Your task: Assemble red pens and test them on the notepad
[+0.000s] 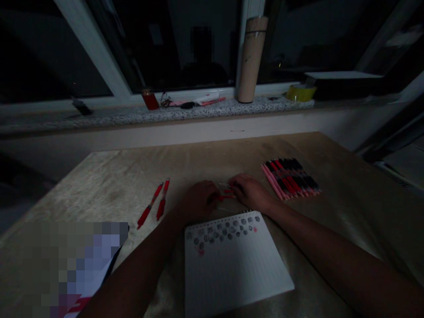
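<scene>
Just beyond the notebook, my left hand (200, 196) is closed, fingers curled round a red pen part (220, 198). My right hand (250, 190) lies opposite, its fingers bent down beside small red pieces (228, 191); what its fingertips grip is hidden in the dimness. Thin pale sticks, perhaps refills, lie between the hands. Below them is an open spiral notebook (232, 269) with rows of dark scribbled circles and a few red ones. Left of my left hand lie two red pens, a longer-looking one (149, 206) and another (162, 199).
A neat row of pink, red and black pens (291, 178) lies at the right. A blurred-out flat object (96, 260) is at the lower left. On the windowsill (198, 112) stand a tall flask (252, 59), a red jar (150, 100) and yellow tape (300, 92).
</scene>
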The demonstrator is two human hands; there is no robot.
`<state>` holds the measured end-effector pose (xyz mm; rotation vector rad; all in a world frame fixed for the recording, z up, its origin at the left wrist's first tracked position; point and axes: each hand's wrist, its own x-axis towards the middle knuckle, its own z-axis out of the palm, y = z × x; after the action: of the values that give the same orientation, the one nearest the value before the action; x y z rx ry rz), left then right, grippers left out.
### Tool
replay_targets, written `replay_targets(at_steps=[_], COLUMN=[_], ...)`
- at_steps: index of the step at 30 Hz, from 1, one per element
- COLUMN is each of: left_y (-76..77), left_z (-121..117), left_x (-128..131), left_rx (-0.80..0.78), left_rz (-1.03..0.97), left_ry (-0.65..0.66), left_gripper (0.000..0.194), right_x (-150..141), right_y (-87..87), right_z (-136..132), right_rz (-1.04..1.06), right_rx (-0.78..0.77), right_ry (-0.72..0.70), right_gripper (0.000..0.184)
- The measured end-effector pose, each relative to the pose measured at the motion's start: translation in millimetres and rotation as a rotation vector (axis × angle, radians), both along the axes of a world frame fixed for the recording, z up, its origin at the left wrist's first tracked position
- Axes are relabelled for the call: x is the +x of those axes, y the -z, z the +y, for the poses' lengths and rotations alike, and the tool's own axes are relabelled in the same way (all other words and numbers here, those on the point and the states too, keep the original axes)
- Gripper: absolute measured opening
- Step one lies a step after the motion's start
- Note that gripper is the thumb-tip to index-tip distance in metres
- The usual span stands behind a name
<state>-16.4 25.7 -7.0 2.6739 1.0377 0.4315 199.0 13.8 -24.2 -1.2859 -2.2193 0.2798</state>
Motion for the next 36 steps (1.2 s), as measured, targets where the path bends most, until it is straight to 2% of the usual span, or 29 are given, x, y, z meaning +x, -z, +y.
replay_targets(at_steps=[6, 17, 22, 27, 36], left_y=[-2.7, 0.2, 0.0, 0.5, -3.1], left_z=[-3.4, -0.6, 0.9, 2.7, 1.8], left_x=[1.0, -1.2, -2.5, -3.8, -5.1], left_rx=[-0.006, 0.025, 0.043, 0.059, 0.124], left_rz=[0.037, 0.071, 0.062, 0.073, 0.118], left_ry=[-0.007, -0.088, -0.114, -0.155, -0.129], left_gripper=[0.014, 0.008, 0.009, 0.014, 0.011], right_x=[-0.1, 0.5, -1.3, -3.1, -0.3], right_y=[-1.3, 2.2, -1.9, -1.7, 9.7], right_z=[-1.7, -2.5, -5.6, -6.6, -1.9], right_rz=[0.009, 0.141, 0.232, 0.328, 0.472], right_rx=[-0.002, -0.021, -0.020, -0.007, -0.062], right_ry=[-0.031, -0.043, -0.073, -0.016, 0.084], right_gripper=[0.012, 0.018, 0.018, 0.019, 0.023])
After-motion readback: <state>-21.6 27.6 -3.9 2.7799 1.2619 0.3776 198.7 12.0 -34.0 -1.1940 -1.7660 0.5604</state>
